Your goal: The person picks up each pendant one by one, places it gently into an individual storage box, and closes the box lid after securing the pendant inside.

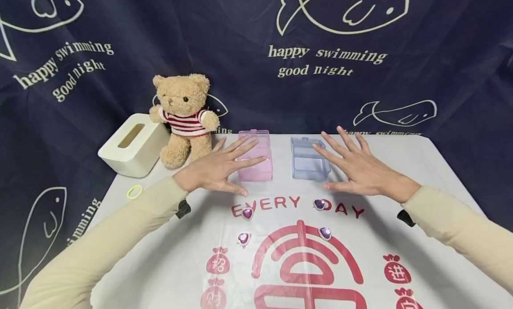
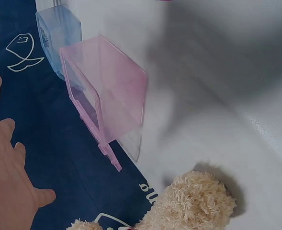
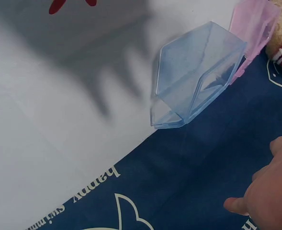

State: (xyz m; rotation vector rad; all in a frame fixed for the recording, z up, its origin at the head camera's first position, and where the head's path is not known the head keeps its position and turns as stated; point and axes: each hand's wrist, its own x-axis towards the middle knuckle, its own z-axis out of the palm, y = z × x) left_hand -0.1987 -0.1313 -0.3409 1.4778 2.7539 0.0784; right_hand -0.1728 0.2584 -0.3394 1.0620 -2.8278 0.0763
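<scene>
My left hand point(image 1: 218, 167), fingers spread wide and palm down, hovers over the table and overlaps a clear pink plastic box point(image 1: 256, 172) in the head view. My right hand point(image 1: 358, 170) is likewise spread, its fingertips near a clear blue plastic box point(image 1: 308, 170). Neither hand holds anything. Both boxes stand side by side at the back with lids raised. Closer to me lie two pink heart-shaped gems point(image 1: 247, 213) on the left and two purple heart-shaped gems point(image 1: 325, 233) on the right, all with sparkling pale rims.
A teddy bear point(image 1: 184, 117) in a striped shirt sits at the back left beside a white tissue box point(image 1: 136, 144). A yellow-green ring point(image 1: 134, 192) lies near the left edge. A dark blue printed curtain point(image 1: 248, 46) hangs behind the white tablecloth point(image 1: 168, 264).
</scene>
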